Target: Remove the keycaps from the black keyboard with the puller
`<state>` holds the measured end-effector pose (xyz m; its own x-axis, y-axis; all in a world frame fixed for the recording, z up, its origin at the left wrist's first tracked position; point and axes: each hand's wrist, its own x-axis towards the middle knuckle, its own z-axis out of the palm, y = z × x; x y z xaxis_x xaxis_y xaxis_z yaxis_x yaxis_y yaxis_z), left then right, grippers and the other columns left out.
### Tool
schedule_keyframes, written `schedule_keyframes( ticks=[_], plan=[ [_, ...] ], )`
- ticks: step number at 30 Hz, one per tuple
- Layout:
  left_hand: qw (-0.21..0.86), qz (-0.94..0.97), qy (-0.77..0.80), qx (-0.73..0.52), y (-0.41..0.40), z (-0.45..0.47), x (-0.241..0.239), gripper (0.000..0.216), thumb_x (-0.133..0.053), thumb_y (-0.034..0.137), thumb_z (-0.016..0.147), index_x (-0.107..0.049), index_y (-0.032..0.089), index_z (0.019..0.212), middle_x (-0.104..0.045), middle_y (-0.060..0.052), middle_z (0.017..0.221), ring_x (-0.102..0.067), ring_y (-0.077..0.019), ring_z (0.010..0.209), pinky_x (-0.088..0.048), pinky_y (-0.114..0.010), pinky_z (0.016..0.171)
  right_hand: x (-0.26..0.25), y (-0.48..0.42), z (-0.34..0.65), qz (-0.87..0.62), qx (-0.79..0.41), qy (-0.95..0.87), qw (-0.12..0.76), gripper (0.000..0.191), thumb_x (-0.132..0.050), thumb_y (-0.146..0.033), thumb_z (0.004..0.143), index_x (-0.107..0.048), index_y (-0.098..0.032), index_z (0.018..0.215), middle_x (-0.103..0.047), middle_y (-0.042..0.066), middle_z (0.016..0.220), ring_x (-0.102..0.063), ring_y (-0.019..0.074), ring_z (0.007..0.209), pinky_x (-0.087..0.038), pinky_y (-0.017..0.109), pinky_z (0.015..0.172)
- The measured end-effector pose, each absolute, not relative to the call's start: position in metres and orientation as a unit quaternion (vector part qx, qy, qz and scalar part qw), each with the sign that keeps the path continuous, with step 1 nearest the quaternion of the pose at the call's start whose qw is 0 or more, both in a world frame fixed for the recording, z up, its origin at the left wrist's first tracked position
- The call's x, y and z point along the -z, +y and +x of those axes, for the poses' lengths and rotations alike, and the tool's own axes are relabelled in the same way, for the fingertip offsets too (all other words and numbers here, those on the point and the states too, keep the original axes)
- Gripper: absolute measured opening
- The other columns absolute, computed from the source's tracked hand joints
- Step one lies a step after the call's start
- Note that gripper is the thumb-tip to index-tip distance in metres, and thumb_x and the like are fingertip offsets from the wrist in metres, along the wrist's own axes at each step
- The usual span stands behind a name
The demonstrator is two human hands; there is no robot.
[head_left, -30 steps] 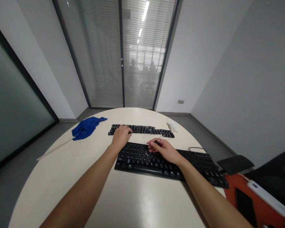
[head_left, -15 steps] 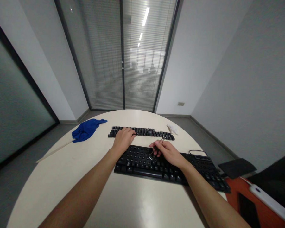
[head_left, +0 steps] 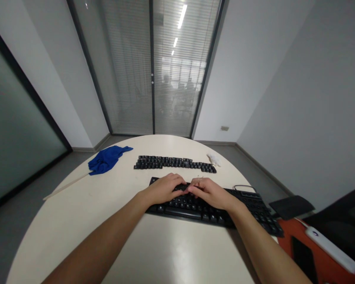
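- Left hand (head_left: 163, 189): palm down on the near-left part of the keyboard (head_left: 254, 205), forearm running in from the near left; fingers bent and pointing right, their tips meeting those of the other hand; it cannot be told whether anything is pinched under them
- Right hand (head_left: 210, 193): palm down over the middle of the keyboard, forearm coming in from the near right; fingers curled toward the left hand; a thin glint of metal (head_left: 198, 178) shows just beyond the knuckles, too small to tell whether it is gripped
- Keyboard: black, full width, lying slightly slanted on the round pale table (head_left: 165, 252), its right end nearer the table edge; the middle keys are hidden by both hands
- Loose keys (head_left: 174, 162): black, set out in a long row just beyond the keyboard
- Blue cloth (head_left: 106, 159): crumpled, far left
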<state>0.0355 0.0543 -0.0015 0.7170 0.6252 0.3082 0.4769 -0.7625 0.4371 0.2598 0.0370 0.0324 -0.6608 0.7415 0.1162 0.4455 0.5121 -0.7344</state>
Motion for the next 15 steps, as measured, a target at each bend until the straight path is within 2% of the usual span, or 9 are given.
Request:
schedule_keyframes(
  ticks=[7,12,15],
  plan=[
    [0.171,0.91,0.308,-0.218,0.0554,0.0281,-0.0017,0.025,-0.059,0.034,0.093,-0.063,0.021,0.114,-0.064,-0.008,0.112,-0.058,-0.024,0.11,-0.046,-0.037,0.097,-0.0387,0.0327,0.2586,-0.318,-0.284,-0.88,0.208,0.035,-0.051,-0.045,0.097,-0.074,-0.02,0.106,-0.068,0.004,0.083,-0.061,0.0159,0.076,-0.045,0.026,0.073],
    [0.203,0.911,0.271,-0.235,0.0509,0.031,-0.0023,0.022,-0.056,0.016,0.089,-0.066,0.02,0.108,-0.062,-0.007,0.122,-0.057,-0.0211,0.116,-0.044,-0.034,0.103,-0.033,0.0363,0.2584,-0.355,-0.331,-0.847,0.216,0.041,-0.054,-0.049,0.094,-0.073,-0.016,0.079,-0.07,0.004,0.074,-0.063,0.0167,0.07,-0.047,0.027,0.07],
    [0.203,0.911,0.263,-0.243,0.047,0.0357,-0.0014,0.026,-0.054,0.008,0.083,-0.068,0.02,0.101,-0.064,-0.007,0.118,-0.059,-0.0207,0.113,-0.045,-0.034,0.103,-0.0304,0.0371,0.2575,-0.37,-0.371,-0.824,0.214,0.042,-0.057,-0.052,0.091,-0.072,-0.015,0.076,-0.07,0.004,0.071,-0.063,0.0165,0.064,-0.049,0.027,0.064]
  ],
)
